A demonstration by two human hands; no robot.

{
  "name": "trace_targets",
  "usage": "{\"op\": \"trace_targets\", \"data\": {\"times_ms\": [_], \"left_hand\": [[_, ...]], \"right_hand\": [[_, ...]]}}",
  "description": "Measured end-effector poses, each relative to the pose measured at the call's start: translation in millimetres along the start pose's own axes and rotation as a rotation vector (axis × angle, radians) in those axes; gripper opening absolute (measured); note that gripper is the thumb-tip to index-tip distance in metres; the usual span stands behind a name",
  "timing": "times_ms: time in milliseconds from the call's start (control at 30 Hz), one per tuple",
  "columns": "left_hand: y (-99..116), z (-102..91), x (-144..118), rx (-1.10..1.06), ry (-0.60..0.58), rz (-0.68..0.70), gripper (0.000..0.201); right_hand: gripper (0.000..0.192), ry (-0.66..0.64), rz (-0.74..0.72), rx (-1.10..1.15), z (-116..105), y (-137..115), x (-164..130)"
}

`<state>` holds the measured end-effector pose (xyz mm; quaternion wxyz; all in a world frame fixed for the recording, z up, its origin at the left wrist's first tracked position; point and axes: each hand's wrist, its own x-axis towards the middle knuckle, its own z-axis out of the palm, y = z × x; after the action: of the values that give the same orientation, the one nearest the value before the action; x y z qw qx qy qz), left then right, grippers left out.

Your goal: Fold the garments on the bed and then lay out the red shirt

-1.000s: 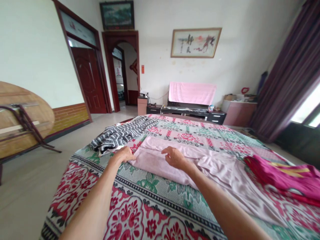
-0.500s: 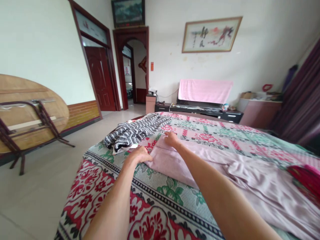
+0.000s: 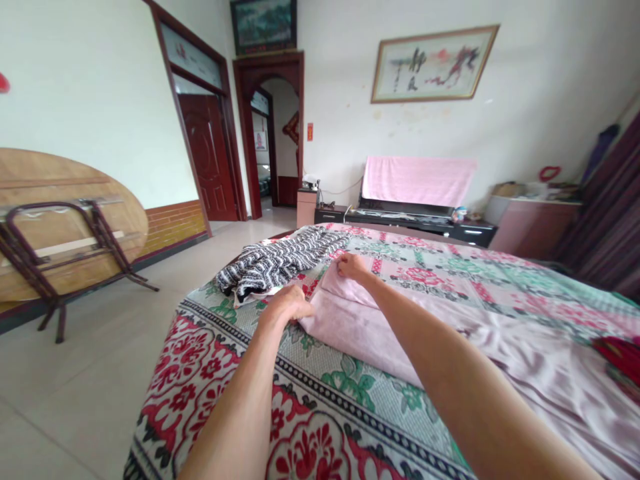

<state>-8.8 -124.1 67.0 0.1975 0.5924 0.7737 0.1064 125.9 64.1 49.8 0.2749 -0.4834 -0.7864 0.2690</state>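
Note:
A pale pink garment lies lengthwise across the flowered bedspread, its narrow end towards the left and its wider, rumpled part at the right. My left hand pinches the near corner of the narrow end, thumb and fingers together. At the far corner of the same end, my right hand grips the cloth, with the edge drawn up slightly between the two hands. Just beyond my left hand rests a black-and-white patterned knit garment, loosely bunched.
Dark red cloth lies at the bed's right edge. A folded round table leans on the left wall. Past the bed stands a low black cabinet with a pink cloth draped above it.
The view has turned a little to the left. Both hands keep hold of the pink garment's end, and the cloth by my right hand is raised slightly more.

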Motion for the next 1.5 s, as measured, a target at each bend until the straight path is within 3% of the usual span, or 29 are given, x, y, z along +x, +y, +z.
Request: {"op": "trace_targets", "data": {"times_ms": [133, 300, 467, 600, 800, 1000, 1100, 1200, 1300, 1500], "left_hand": [[19.4, -12.2, -16.1, -0.097, 0.045, -0.051, 0.018], [54.5, -13.9, -33.4, -0.158, 0.200, 0.139, 0.020], [102.1, 12.6, -49.4, -0.184, 0.126, 0.346, 0.015], [127.6, 48.0, -54.6, -0.158, 0.077, 0.451, 0.016], [132.5, 80.0, -56.0, -0.089, 0.038, 0.519, 0.021], [132.6, 81.0, -55.7, -0.109, 0.044, 0.503, 0.022], [134.6, 80.5, -55.5, -0.119, 0.050, 0.479, 0.021], [135.9, 80.3, -55.9, -0.140, 0.045, 0.465, 0.021], [136.1, 80.4, -55.7, -0.157, 0.044, 0.472, 0.021], [135.3, 84.5, -54.2, -0.220, 0.049, 0.508, 0.022]], "right_hand": [[0.014, 0.006, 0.022, 0.252, -27.2, 2.8, -5.4], [0.007, -0.018, 0.029, 0.477, -67.1, 16.1, -22.7], [0.010, -0.066, 0.139, 0.815, -103.9, 44.2, -46.2], [0.012, -0.047, 0.196, 0.865, -119.6, 71.0, -63.6], [0.006, -0.012, 0.306, 0.845, -122.2, 101.4, -87.0], [0.027, -0.027, 0.270, 0.581, -118.4, 107.7, -96.5], [0.043, 0.047, 0.211, 0.473, -116.4, 104.1, -94.1], [0.054, 0.143, 0.094, 0.503, -114.4, 100.9, -90.8], [0.057, 0.198, 0.036, 0.554, -110.9, 101.1, -88.1], [0.053, 0.276, 0.053, 0.534, -101.9, 111.8, -82.3]]}}
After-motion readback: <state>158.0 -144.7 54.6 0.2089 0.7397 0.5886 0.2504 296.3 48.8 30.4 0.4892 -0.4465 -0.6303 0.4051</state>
